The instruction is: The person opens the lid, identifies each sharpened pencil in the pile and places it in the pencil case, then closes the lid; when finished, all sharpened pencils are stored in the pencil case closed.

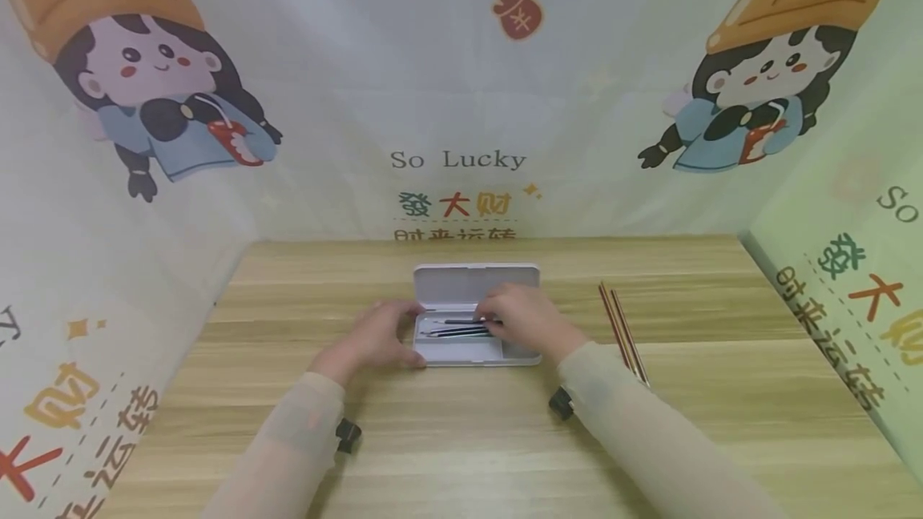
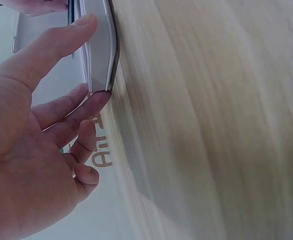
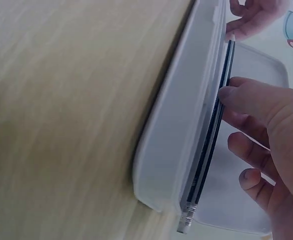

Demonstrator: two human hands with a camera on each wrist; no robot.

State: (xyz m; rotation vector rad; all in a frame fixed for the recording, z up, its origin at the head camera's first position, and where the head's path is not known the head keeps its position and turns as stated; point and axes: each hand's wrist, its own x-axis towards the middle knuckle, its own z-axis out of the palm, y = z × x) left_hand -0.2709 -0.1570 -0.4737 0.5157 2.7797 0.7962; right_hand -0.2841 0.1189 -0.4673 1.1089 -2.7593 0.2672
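A white pencil case [image 1: 461, 359] lies open on the table, its lid [image 1: 461, 283] raised at the back. My left hand [image 1: 375, 336] grips the left end of the case; in the left wrist view the thumb [image 2: 66, 37] is on the front side and fingertips touch the far corner. Inside the case lie several dark pencils [image 1: 454, 333]. My right hand [image 1: 525, 317] is over the right part of the case. The right wrist view shows its thumb and forefinger pinching a dark striped pencil [image 3: 206, 155] with a metal-banded end.
To the right of the case, reddish and yellowish pencils [image 1: 623, 331] lie side by side on the wooden table [image 1: 461, 439]. A printed cloth [image 1: 461, 86] hangs behind the table and along both sides.
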